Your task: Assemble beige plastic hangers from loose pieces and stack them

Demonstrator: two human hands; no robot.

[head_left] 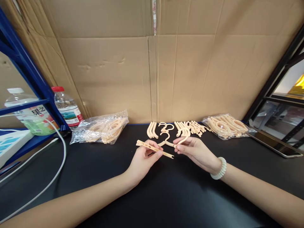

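Note:
My left hand pinches a beige hanger arm, a slim slotted bar that slants down to the right with a forked tip. Between the fingertips of my right hand is a curved beige hanger hook, its bend pointing up. The two held pieces are close but apart. Just behind both hands lies a small hanger with a hook and two spread arms, partly covered by my fingers. Farther back are loose hooks, a row of curved arms and a pile of small pieces.
Clear plastic bags of beige pieces lie at left and right. A phone rests by the black rack. Bottles and a white cable are at left. A cardboard wall closes the table's back.

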